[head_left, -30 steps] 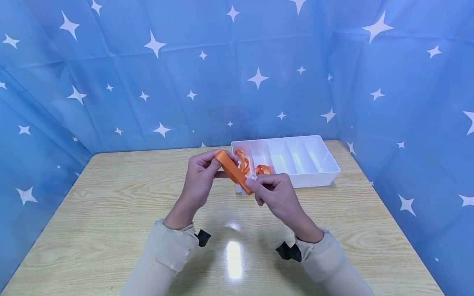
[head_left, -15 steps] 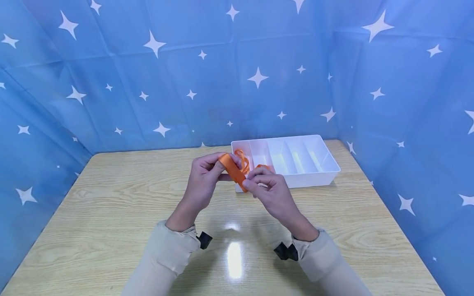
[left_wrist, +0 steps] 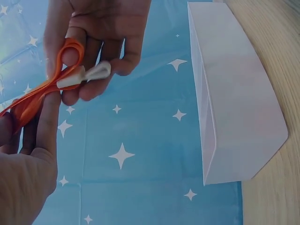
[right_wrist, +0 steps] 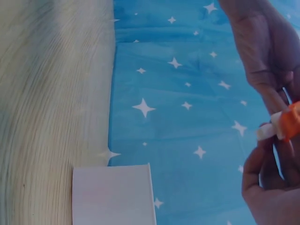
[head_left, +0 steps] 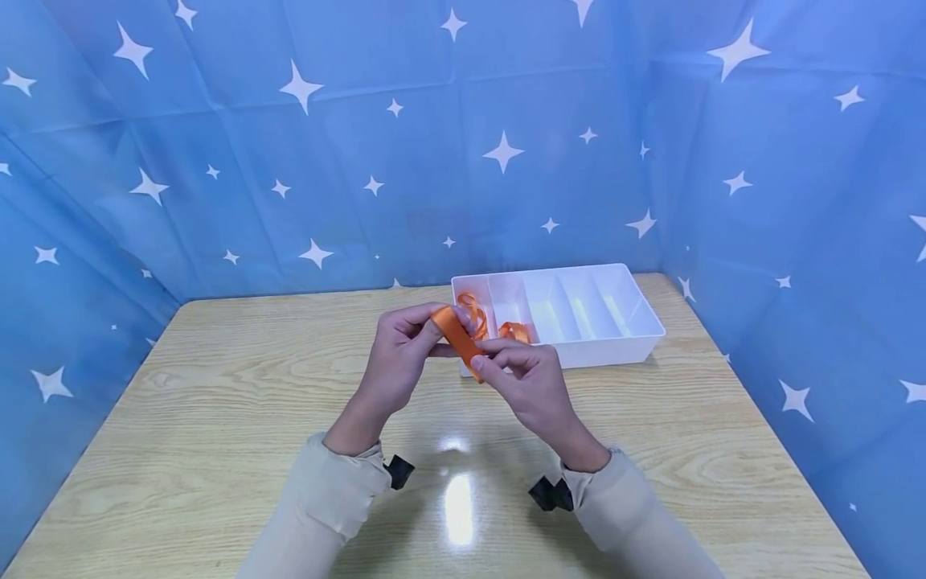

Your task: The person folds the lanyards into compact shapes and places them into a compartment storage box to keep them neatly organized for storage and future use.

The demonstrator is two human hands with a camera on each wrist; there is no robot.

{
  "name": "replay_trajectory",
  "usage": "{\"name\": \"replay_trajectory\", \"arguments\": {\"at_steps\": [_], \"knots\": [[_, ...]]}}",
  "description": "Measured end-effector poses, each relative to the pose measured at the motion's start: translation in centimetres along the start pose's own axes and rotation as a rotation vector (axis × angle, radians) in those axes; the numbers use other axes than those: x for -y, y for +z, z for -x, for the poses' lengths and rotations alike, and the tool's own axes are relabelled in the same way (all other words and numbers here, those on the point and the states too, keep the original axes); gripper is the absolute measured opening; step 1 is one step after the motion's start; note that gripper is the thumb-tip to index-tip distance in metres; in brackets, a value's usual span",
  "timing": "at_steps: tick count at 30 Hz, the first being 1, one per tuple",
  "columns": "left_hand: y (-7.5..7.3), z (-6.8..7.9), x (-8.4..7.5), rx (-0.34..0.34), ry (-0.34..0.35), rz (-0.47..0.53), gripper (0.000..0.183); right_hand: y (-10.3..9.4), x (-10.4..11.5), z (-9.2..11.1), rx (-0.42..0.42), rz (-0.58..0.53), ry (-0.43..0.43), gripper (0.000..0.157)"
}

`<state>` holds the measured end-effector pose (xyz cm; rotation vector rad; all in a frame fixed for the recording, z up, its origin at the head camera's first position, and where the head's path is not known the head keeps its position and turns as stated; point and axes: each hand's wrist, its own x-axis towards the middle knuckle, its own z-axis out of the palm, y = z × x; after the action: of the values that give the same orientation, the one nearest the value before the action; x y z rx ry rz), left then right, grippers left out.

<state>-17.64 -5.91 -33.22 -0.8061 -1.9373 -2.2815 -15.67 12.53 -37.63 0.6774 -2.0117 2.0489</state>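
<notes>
In the head view, an orange lanyard (head_left: 457, 334), folded into a flat band, spans between my two hands. My left hand (head_left: 396, 354) pinches its upper end between thumb and fingers. At the lower end, my right hand (head_left: 526, 384) holds it with thumb and fingertips. From below, in the left wrist view, the strap is bunched and forms a small loop by the right fingers. A white plastic clip (left_wrist: 85, 77) sticks out beside that loop, near the right fingertips. In the right wrist view the white clip (right_wrist: 271, 130) juts from the orange band.
Behind the hands stands a white divided box (head_left: 615, 354) on the wooden table (head_left: 239, 386). Its two leftmost compartments contain orange straps: one coiled (head_left: 472, 312), the other a short loop (head_left: 515, 331). Blue star-printed curtains (head_left: 405, 145) enclose the table's back and sides.
Both hands have drawn slightly closer together. The band's upper end has moved down and right with the left hand. The right hand has shifted a little left, and its fingers have changed position on the strap.
</notes>
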Motion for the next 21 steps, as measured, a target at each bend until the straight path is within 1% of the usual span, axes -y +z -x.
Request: {"name": "replay_trajectory", "arguments": {"at_steps": [6, 16, 19, 21], "knots": [[-0.16, 0.04, -0.19, -0.008, 0.005, -0.056, 0.025, 0.14, -0.13, 0.21, -0.023, 0.024, -0.029, 0.011], [-0.24, -0.07, -0.43, 0.009, 0.015, -0.082, 0.025, 0.21, 0.05, 0.49, -0.054, 0.034, -0.057, 0.006], [-0.27, -0.09, -0.32, 0.008, 0.023, -0.088, 0.024, 0.24, -0.02, 0.52, -0.057, -0.004, -0.055, 0.003], [-0.29, -0.13, -0.26, 0.011, 0.031, -0.096, 0.023, 0.26, -0.07, 0.51, -0.052, -0.052, -0.043, 0.010]]}}
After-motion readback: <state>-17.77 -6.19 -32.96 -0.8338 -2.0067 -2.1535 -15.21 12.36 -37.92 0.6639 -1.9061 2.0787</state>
